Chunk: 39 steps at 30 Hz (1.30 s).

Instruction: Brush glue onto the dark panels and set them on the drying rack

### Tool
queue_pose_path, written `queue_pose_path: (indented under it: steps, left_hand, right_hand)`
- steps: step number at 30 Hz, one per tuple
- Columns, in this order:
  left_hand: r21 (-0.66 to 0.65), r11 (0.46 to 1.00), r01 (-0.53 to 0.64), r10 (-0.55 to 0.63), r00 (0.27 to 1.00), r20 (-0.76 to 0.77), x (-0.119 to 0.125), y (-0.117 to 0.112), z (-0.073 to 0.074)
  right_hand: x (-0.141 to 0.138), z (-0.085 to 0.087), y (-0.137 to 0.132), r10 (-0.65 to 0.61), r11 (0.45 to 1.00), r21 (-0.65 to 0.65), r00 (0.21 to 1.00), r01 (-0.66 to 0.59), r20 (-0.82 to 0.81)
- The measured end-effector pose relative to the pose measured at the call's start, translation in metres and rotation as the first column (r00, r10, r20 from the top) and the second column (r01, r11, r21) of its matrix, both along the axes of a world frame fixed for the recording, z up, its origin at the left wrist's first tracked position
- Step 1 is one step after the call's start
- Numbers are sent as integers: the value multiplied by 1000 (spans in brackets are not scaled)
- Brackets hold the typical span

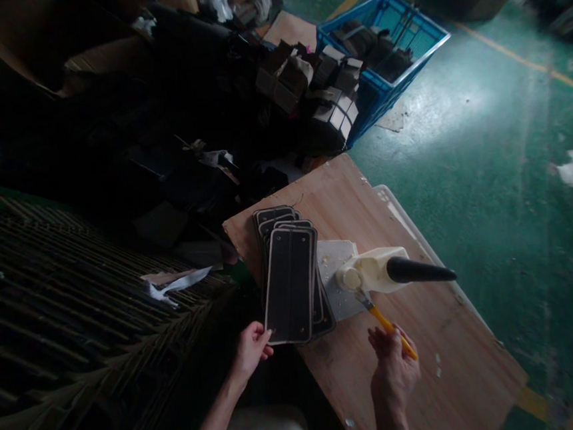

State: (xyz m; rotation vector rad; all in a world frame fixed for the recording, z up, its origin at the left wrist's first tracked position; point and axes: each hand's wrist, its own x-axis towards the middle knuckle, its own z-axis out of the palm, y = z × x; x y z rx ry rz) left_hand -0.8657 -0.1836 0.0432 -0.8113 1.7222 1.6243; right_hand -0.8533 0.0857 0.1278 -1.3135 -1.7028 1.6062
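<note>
My left hand (255,343) pinches the near left corner of a black rectangular panel (292,281) with a pale edge and small holes at its corners. That panel lies on top of a fanned stack of similar black panels (262,222). In my right hand (394,359) is a paintbrush (387,326) with a yellow handle. Its bristle end is at a cream container (351,278) with a round opening; whether the bristles dip inside I cannot tell. A dark tapered handle or nozzle (422,270) points right from the container. Beneath them lies a spotted grey sheet (337,307).
The wooden board (459,354) serves as the work surface. Behind it stands a blue crate (405,84) holding dark items, with strapped bundles (335,114) beside it. Slatted racks or stacks (74,314) fill the left side. Green floor (504,176) extends to the right.
</note>
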Motion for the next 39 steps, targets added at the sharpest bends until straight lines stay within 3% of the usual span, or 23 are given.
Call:
queue_pose_path:
  steps: [4,6,8,10,13,16,19,24,28,32,39]
  left_hand:
    - [3,1000,4,-5,1000,18,-1,0,2]
    - [11,1000,7,-7,1000,29,1,0,0]
    - [19,1000,6,-7,999,39,4,0,-4]
    - [25,1000,4,-5,999,41,7,0,-8]
    - [27,1000,2,-3,999,37,11,0,-13]
    - [23,1000,-1,0,999,36,12,-1,-14]
    - [18,1000,-3,2,999,42,12,-1,-14]
    - [13,1000,-25,24,997,71,11,1,-14]
    - [31,998,-48,45,995,86,10,1,-11]
    - [50,997,-60,56,995,78,11,0,-10]
    - [39,996,-76,74,995,65,11,1,-10]
  right_hand:
    - [-6,26,-15,49,999,21,999,-49,-10]
    - [-19,34,-26,177,981,85,984,-175,-17]
    - [-36,34,-36,340,929,156,940,-335,-6]
    - [-55,29,-43,531,818,241,847,-522,31]
    - [-84,15,-45,761,537,417,634,-733,135]
    - [-112,8,-44,833,276,571,489,-773,259]
    - [-137,6,-45,835,133,610,420,-781,356]
    - [-161,-1,-50,829,46,612,372,-790,418]
    - [-152,-6,-51,836,18,574,327,-818,440]
    - [-114,2,-49,865,-3,467,232,-884,446]
    - [-19,35,-56,883,-112,260,24,-959,470]
